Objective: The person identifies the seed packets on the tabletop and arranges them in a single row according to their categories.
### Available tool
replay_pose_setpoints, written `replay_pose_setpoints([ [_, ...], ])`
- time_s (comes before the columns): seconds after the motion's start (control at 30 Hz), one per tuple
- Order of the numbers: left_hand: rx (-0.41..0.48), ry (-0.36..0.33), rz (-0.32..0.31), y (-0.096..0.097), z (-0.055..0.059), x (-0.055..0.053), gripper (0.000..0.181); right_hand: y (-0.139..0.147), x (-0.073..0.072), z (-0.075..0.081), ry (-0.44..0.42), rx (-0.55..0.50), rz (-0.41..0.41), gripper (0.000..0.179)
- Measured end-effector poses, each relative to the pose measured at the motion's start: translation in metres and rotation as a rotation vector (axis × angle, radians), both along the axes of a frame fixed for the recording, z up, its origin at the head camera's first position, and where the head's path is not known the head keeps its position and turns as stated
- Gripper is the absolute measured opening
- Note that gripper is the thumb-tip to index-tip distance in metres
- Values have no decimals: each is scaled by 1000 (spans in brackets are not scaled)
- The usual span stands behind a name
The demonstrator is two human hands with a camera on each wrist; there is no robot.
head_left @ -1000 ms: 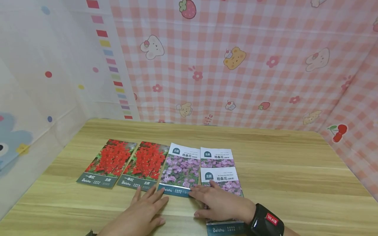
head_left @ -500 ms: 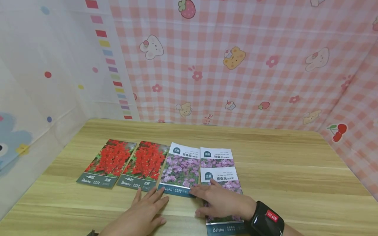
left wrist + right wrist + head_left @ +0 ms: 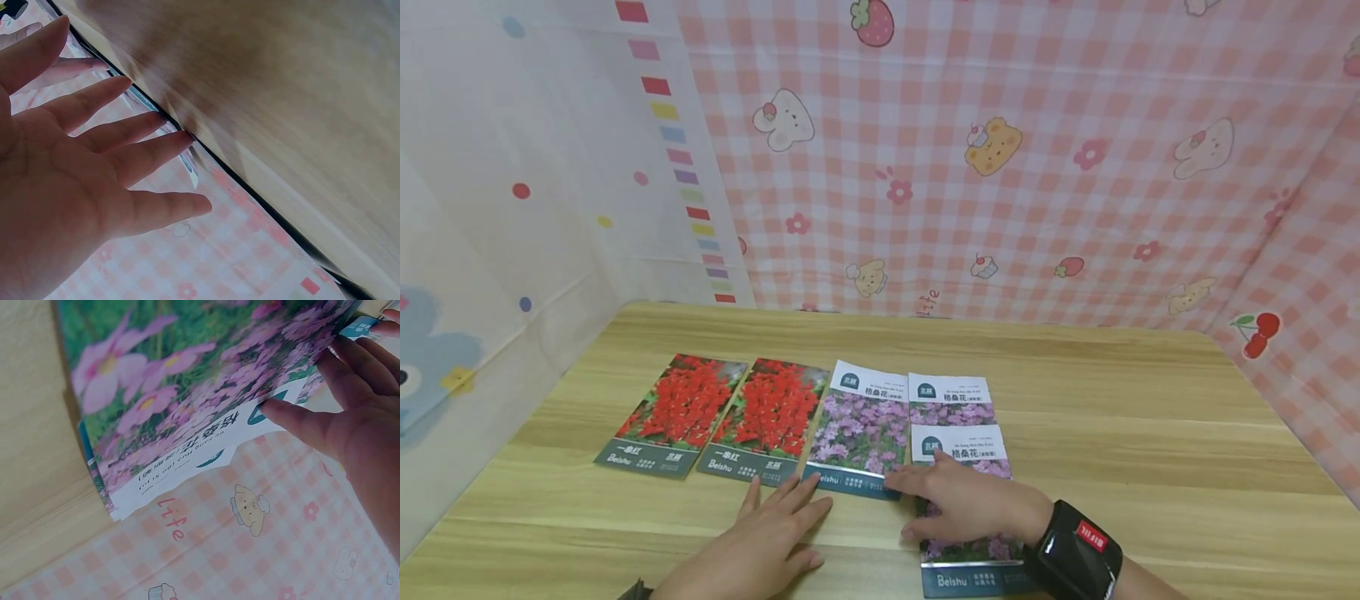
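Two red-flower seed packets (image 3: 681, 404) lie side by side at the left in the head view. To their right is a purple-flower seed packet (image 3: 861, 425). My left hand (image 3: 760, 533) is palm down with fingers spread, its fingertips at the lower edges of the second red packet (image 3: 767, 408) and the purple one. My right hand (image 3: 966, 500) lies across the front purple packet (image 3: 973, 579), covering its middle, while its fingertips touch the neighbouring purple packet's lower right corner. This front packet overlaps another purple packet (image 3: 951, 400) behind it. Straight fingers show on the left hand (image 3: 69, 169) in the left wrist view.
The packets lie on a wood-grain table (image 3: 1150, 433). A pink checked cloth (image 3: 1045, 208) hangs behind and at the right, and a white patterned cloth (image 3: 572, 125) hangs at the left. A black band (image 3: 1078, 550) circles my right wrist.
The middle purple packet has shifted slightly to the right. My right hand has also slid a little right, and the front purple packet has moved slightly. My left hand is nearly still.
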State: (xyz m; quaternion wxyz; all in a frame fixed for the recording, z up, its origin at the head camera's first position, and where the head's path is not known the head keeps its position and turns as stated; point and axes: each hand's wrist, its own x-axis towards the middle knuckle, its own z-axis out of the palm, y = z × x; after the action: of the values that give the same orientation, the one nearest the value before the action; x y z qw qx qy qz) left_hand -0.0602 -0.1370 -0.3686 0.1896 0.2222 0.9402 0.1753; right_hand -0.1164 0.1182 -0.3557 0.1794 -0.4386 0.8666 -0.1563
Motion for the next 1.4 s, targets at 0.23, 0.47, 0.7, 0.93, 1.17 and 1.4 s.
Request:
replay_pose_setpoints([
  [0.23, -12, -7, 8, 0, 1, 0, 58, 0, -1, 1, 2, -3, 14, 54],
  [0.47, -10, -2, 21, 1, 0, 2, 59, 1, -1, 2, -2, 14, 10, 56],
  [0.7, 7, -40, 37, 1, -2, 1, 60, 1, -3, 1, -10, 13, 13, 56],
  [0.93, 17, -20, 25, 1, -3, 1, 60, 2, -7, 1, -33, -1, 24, 55],
  [1.17, 7, -8, 13, 0, -2, 1, 60, 2, -9, 2, -62, 8, 13, 54],
  [1.4, -2, 10, -4, 0, -1, 2, 58, 2, -8, 1, -52, -13, 33, 53],
])
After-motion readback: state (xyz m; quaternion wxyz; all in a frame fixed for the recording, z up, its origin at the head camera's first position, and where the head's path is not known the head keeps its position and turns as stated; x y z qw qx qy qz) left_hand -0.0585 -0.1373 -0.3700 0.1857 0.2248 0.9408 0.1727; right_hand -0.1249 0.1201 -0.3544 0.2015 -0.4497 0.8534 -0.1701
